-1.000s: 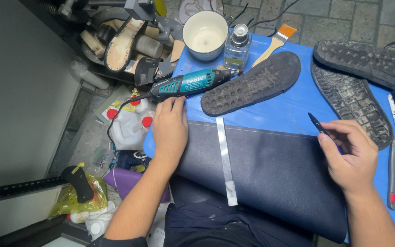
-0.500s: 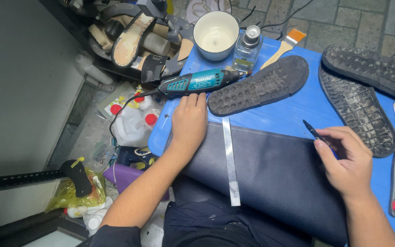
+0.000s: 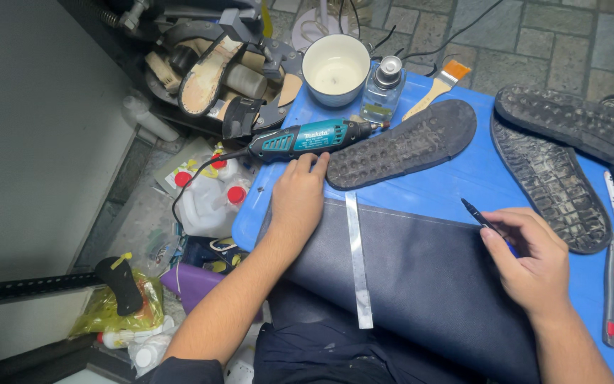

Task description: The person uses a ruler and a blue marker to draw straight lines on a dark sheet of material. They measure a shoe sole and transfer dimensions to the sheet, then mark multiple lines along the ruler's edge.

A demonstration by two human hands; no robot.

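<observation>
Dark navy rubber sheet [image 3: 421, 284]: spread flat across the blue table [image 3: 477, 171], near edge drooping off toward the lap. Metal ruler strip [image 3: 358, 259]: laid lengthwise on the sheet's left part. Black pen [image 3: 479, 214]: slanted above the sheet's far edge.

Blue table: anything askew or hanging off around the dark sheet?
Yes. The dark sheet overhangs the blue table onto the person's lap, and the metal ruler on it sticks past the sheet's near edge. The left hand presses the sheet flat.
</observation>
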